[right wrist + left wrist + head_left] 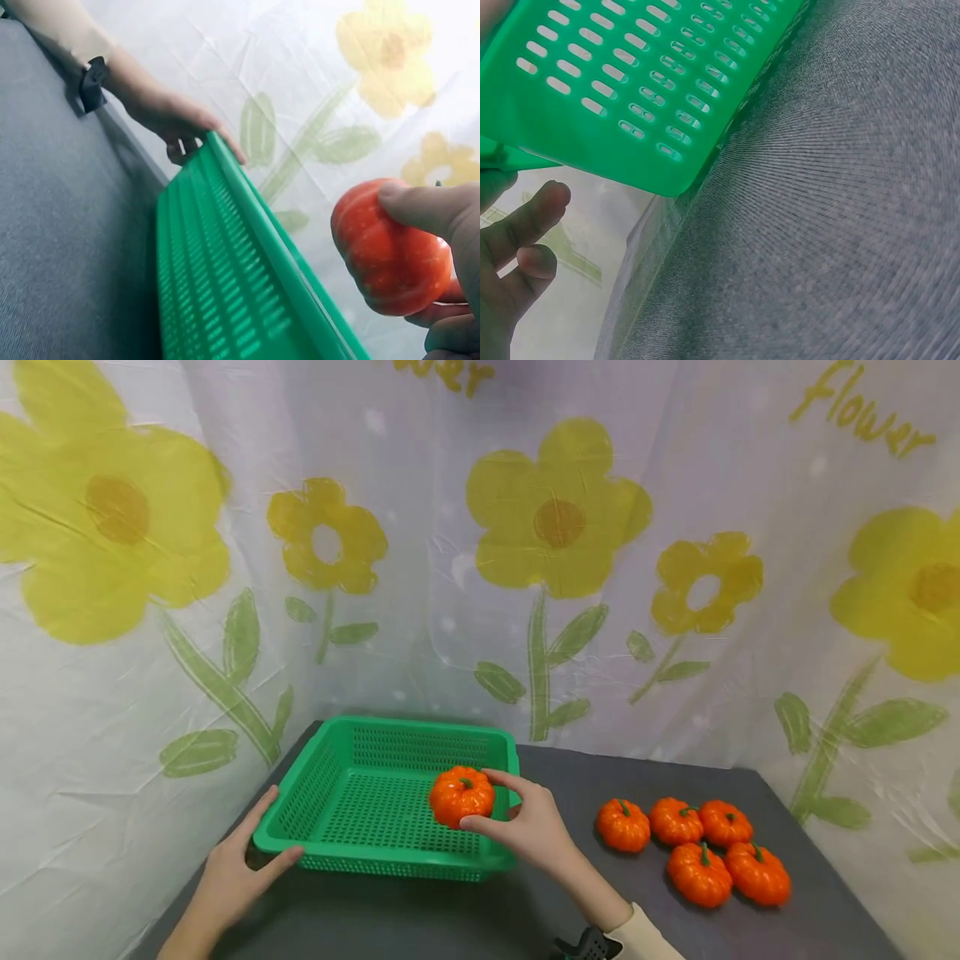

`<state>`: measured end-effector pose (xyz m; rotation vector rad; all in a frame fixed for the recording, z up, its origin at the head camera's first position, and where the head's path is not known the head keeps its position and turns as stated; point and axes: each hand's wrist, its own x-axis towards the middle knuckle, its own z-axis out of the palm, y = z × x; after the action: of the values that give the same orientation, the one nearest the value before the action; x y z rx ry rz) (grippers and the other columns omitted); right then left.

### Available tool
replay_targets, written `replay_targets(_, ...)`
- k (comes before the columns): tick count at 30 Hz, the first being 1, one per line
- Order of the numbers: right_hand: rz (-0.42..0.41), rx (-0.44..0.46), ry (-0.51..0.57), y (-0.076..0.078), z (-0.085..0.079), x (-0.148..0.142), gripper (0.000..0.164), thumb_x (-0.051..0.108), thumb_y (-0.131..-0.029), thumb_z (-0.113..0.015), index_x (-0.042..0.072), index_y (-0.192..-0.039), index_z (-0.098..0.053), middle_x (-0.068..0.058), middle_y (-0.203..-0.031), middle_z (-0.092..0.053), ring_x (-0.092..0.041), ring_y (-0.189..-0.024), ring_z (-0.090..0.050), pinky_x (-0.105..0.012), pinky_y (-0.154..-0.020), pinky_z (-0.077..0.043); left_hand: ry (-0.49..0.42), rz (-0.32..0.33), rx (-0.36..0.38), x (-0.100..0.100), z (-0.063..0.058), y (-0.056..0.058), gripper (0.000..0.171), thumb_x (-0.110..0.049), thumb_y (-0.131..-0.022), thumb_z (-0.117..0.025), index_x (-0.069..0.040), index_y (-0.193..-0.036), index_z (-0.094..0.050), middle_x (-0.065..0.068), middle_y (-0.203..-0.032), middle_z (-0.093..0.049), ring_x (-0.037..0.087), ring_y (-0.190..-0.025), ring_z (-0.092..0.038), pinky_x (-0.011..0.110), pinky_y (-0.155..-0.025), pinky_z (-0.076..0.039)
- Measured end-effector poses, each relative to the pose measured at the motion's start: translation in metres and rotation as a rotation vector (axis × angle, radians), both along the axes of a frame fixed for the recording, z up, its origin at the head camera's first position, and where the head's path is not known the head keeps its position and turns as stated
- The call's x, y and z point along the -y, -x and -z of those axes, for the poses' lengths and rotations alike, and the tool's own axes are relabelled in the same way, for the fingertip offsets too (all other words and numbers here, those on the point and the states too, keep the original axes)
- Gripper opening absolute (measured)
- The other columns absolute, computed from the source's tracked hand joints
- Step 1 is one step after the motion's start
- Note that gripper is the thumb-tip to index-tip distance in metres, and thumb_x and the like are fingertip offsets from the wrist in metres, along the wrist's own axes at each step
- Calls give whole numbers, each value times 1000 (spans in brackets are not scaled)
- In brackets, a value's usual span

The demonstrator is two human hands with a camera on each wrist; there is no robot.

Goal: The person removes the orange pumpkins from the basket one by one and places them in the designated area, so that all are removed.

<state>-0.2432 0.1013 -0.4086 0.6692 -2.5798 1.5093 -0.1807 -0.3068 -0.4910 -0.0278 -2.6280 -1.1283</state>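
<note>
A small glossy orange pumpkin (459, 800) with a green stem is pinched between the thumb and fingers of my right hand (536, 822). It hangs above the right part of a green plastic basket (375, 852) with slotted walls, and the right wrist view shows it (394, 251) above the rim. At the basket's near left corner, my left hand (228, 870) holds the rim, thumb over the front edge and forefinger along the left side. Its other fingers (529, 221) are loosely bent below the rim in the left wrist view. No pumpkin shows inside the basket.
Several more orange pumpkins (700, 875) sit grouped on the dark grey table (600, 902) to the right. A white curtain (420, 635) painted with yellow flowers surrounds the table at the back and sides.
</note>
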Motion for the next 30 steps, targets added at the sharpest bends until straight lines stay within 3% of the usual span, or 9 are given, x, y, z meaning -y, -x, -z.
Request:
replay_targets(5, 32, -30, 36, 1, -6, -14, 70, 36, -82, -94, 17, -144, -67, -5, -137, -71, -9, -39, -38, -23, -44, -42, 8, -7, -25, 2, -8, 3, 96, -41, -100, -74, -35, -172, -12, 34, -165, -32, 64, -140, -40, 81, -95, -43)
replay_targets(14, 119, -49, 52, -4, -7, -39, 70, 35, -81, -95, 18, -144, -68, -5, -136, -71, -6, -42, -20, -21, -44, -29, 12, -13, -9, 4, -12, 2, 95, -41, -101, -73, -35, -172, -10, 32, -168, -29, 65, -140, -39, 81, -93, -43)
replay_targets(21, 196, -38, 63, -12, -2, -62, 71, 32, -82, -95, 15, -145, -67, -10, -138, -69, -6, -42, -19, -22, -44, -29, 30, -35, 11, 4, -8, -1, 95, -42, -101, -73, -32, -172, -11, 33, -166, -31, 58, -134, -50, 70, -88, -52)
replay_targets(23, 232, -45, 47, -14, 1, -71, 73, 34, -81, -95, 15, -145, -67, -9, -138, -69, -6, -43, -20, -22, -45, -28, 42, -37, 35, 5, -7, -3, 95, -43, -102, -72, -31, -173, -11, 33, -163, -38, 47, -118, -60, 58, -81, -55)
replay_targets(26, 287, -63, 18, -16, 5, -88, 74, 35, -80, -96, 14, -144, -67, -9, -133, -71, -5, -45, -24, -22, -46, -30, 57, -36, 53, 5, -6, -3, 95, -43, -102, -72, -30, -173, -10, 35, -160, -41, 37, -104, -62, 49, -76, -54)
replay_targets(29, 346, -57, 0, -20, 9, -107, 75, 36, -80, -96, 12, -144, -67, -12, -135, -70, -5, -44, -28, -23, -46, -35, 55, -30, 53, 2, -5, -2, 95, -43, -101, -72, -31, -173, -10, 37, -158, -42, 42, -107, -63, 53, -76, -55)
replay_targets(30, 363, -52, -4, -22, 11, -113, 75, 37, -79, -96, 12, -144, -67, -13, -137, -69, -6, -43, -28, -23, -46, -37, 54, -26, 47, 1, -5, -2, 96, -43, -101, -72, -30, -173, -10, 39, -160, -37, 49, -118, -60, 61, -80, -56)
